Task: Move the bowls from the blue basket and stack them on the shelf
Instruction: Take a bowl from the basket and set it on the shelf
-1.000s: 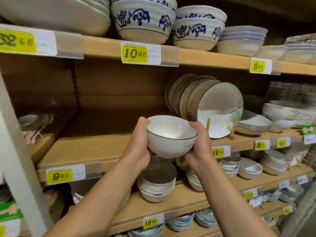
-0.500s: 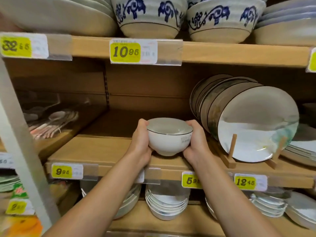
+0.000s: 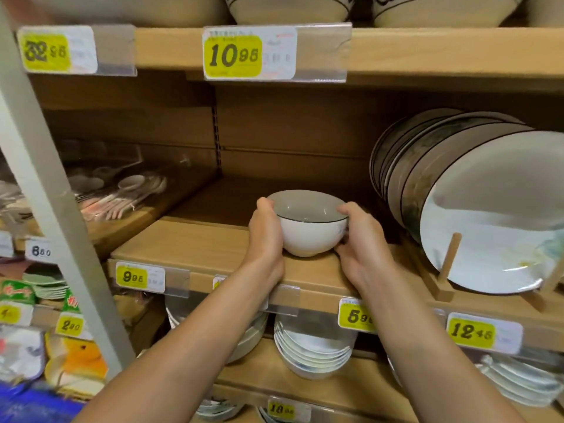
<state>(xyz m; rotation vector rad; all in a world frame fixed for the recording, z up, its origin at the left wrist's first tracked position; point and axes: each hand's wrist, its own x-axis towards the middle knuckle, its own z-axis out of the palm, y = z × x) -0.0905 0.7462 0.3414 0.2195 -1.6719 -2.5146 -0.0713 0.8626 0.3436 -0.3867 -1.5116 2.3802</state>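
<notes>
Both hands, left hand (image 3: 265,236) and right hand (image 3: 363,248), are clasping a white bowl (image 3: 308,227), its base seemingly touching the shelf (image 3: 189,248); no stack is showing yet; blue basket (image 3: 33,406) sitting at seven o'clock.

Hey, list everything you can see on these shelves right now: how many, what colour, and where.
bowl: one, white with a dark rim, between both hands at the middle shelf
middle shelf: one, light wood, centre
plates: several, white with dark rims, upright in the rack at right
rack: one, wood, middle shelf right
stacked bowls: one stack, white, shelf below
large bowls: two partly seen, cream, top shelf
spoons: several, pale, left shelf
price tags: several, yellow, shelf edges
blue basket: one, bottom-left corner
left hand: grips the bowl's left side
right hand: grips the bowl's right side
</notes>
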